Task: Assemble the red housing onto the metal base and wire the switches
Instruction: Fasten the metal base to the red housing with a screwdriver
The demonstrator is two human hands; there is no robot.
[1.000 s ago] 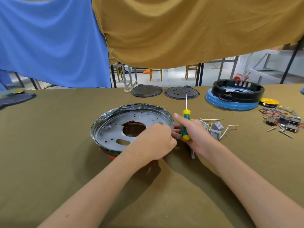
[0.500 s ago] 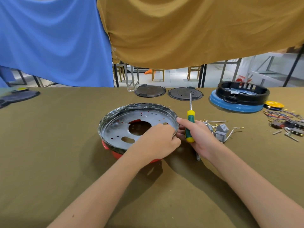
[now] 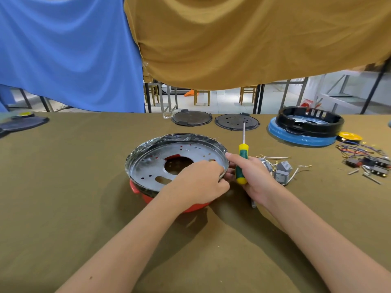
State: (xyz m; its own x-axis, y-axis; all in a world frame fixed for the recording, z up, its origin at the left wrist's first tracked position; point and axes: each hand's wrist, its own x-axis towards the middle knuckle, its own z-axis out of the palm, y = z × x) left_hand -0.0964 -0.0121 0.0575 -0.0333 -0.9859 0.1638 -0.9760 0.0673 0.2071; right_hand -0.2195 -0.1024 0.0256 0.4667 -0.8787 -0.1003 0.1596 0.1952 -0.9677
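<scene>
A round metal base (image 3: pixel 152 163) with punched holes sits tilted on top of the red housing (image 3: pixel 148 196), whose rim shows below it at the front. My left hand (image 3: pixel 198 182) grips the base's near right rim, fingers curled over the edge. My right hand (image 3: pixel 251 176) holds a green and yellow screwdriver (image 3: pixel 241 166) upright, tip pointing away, while its fingers also touch the base's right edge. Grey switches (image 3: pixel 282 171) with white wires lie just right of that hand.
Two dark round plates (image 3: pixel 191 119) (image 3: pixel 237 122) lie at the table's far edge. A black ring on a blue disc (image 3: pixel 306 127) stands far right, with a yellow spool (image 3: pixel 349 136), and loose switches, wires and screws (image 3: pixel 368 161) beside it. Blue and tan cloths hang behind.
The base and red housing have tipped up at the front, so more red shows beneath. Both hands stay on the right rim; the view has shifted slightly.
</scene>
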